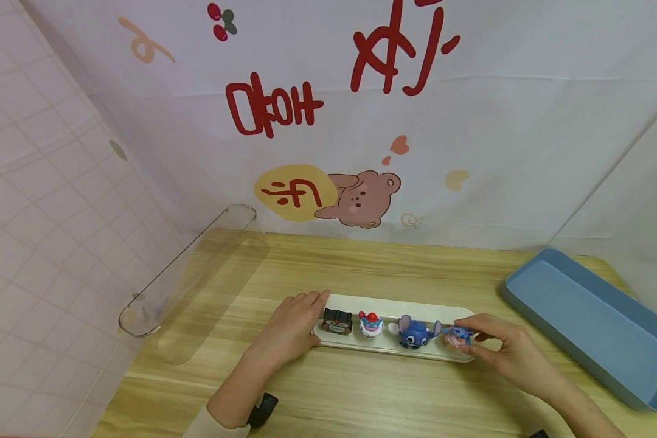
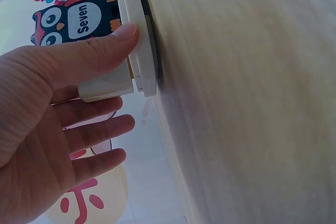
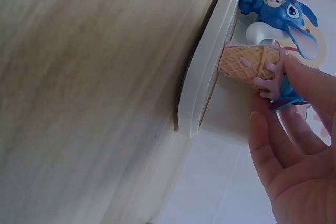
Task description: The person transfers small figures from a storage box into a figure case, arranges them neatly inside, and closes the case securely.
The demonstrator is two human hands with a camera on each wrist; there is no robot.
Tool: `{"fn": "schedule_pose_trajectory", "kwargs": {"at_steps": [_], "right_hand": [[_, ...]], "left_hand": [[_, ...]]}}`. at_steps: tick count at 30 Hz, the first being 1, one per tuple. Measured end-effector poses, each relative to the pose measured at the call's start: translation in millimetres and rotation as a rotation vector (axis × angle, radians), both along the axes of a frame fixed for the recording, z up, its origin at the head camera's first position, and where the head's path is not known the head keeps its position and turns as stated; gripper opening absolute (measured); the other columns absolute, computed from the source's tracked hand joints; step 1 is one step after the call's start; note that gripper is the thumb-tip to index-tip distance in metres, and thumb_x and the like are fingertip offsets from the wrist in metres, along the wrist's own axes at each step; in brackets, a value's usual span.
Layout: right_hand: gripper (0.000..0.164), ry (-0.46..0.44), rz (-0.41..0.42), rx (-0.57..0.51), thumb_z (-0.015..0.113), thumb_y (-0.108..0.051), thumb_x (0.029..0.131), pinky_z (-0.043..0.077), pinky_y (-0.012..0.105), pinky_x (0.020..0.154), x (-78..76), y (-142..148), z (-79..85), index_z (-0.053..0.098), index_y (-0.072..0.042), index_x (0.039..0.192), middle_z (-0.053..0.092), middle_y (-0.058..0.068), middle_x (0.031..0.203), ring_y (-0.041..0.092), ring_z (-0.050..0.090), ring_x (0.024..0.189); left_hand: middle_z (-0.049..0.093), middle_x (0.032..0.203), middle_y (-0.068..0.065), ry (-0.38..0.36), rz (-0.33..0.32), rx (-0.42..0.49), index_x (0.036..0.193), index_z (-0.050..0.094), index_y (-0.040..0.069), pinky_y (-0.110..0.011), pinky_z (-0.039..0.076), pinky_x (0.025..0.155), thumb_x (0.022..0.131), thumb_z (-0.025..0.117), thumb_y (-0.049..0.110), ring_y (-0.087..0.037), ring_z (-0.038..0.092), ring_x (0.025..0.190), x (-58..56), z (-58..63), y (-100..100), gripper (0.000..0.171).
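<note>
A long white display base (image 1: 361, 344) lies on the table with a row of small figurines on it. My left hand (image 1: 287, 331) grips its left end, the thumb on the front edge beside a dark owl figurine (image 2: 79, 19) marked "Seven". A red-topped cone figurine (image 1: 371, 325) and a blue big-eared figurine (image 1: 414, 333) stand further along. At the right end, my right hand (image 1: 511, 353) pinches an ice-cream cone figurine (image 3: 249, 61) by its blue and pink top between thumb and fingers. The cone's bottom is at the base's surface; whether it touches cannot be told.
A clear plastic cover (image 1: 213, 292) with a thin rim stands at the left by the wall. On the right sits a blue-grey rectangular tray (image 1: 586, 359). A white printed sheet (image 1: 487, 140) hangs behind the wooden table (image 1: 361, 395).
</note>
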State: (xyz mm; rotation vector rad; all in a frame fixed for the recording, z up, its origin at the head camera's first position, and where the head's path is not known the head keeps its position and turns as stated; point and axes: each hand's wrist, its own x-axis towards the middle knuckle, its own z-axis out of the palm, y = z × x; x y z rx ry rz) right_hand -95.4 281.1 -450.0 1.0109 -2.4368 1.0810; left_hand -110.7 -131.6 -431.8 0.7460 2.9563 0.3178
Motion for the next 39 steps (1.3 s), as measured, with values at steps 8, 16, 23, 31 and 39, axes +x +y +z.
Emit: {"fn": "schedule_pose_trajectory", "kwargs": {"at_steps": [8, 16, 23, 31, 39], "right_hand": [[0.067, 0.012, -0.009, 0.024, 0.091, 0.016, 0.06, 0.054, 0.012, 0.076, -0.3, 0.3, 0.0, 0.077, -0.011, 0.12, 0.075, -0.001, 0.11, 0.001, 0.067, 0.095], [0.067, 0.031, -0.03, 0.073, 0.092, 0.012, 0.061, 0.054, 0.013, 0.074, 0.7, 1.4, 2.4, 0.077, -0.013, 0.121, 0.075, -0.002, 0.11, 0.003, 0.068, 0.09], [0.067, 0.053, -0.029, 0.091, 0.092, 0.012, 0.06, 0.053, 0.014, 0.07, 0.5, 1.8, 4.1, 0.076, -0.012, 0.121, 0.076, -0.001, 0.111, 0.005, 0.069, 0.086], [0.069, 0.054, -0.019, 0.084, 0.092, 0.012, 0.06, 0.053, 0.014, 0.072, 0.5, 3.0, 3.2, 0.075, -0.008, 0.124, 0.075, 0.001, 0.113, 0.005, 0.069, 0.088], [0.069, 0.063, -0.037, 0.092, 0.092, 0.012, 0.059, 0.054, 0.015, 0.071, 1.4, 2.2, 4.0, 0.075, -0.006, 0.124, 0.075, 0.003, 0.112, 0.005, 0.069, 0.088]], "left_hand": [[0.059, 0.146, -0.013, -0.002, 0.0, 0.0, 0.157, 0.046, 0.003, -0.052, 0.046, 0.111, 0.078, 0.095, 0.022, -0.031, 0.057, 0.131, 0.8, 0.6, -0.1, 0.095], [0.058, 0.147, -0.013, 0.001, -0.002, 0.005, 0.156, 0.046, 0.003, -0.052, 0.046, 0.112, 0.078, 0.096, 0.021, -0.031, 0.057, 0.131, 0.2, 0.0, 0.3, 0.095], [0.059, 0.145, -0.013, -0.007, -0.001, 0.006, 0.156, 0.046, 0.003, -0.052, 0.047, 0.111, 0.078, 0.095, 0.021, -0.031, 0.058, 0.129, 0.6, 0.4, 0.4, 0.094], [0.059, 0.145, -0.014, -0.009, 0.001, 0.005, 0.156, 0.046, 0.003, -0.051, 0.046, 0.111, 0.079, 0.095, 0.021, -0.032, 0.057, 0.13, 0.1, 0.7, 0.9, 0.093], [0.059, 0.145, -0.014, -0.009, 0.002, -0.003, 0.156, 0.047, 0.003, -0.051, 0.046, 0.111, 0.078, 0.095, 0.021, -0.032, 0.058, 0.13, 0.2, 1.1, 1.5, 0.093]]}}
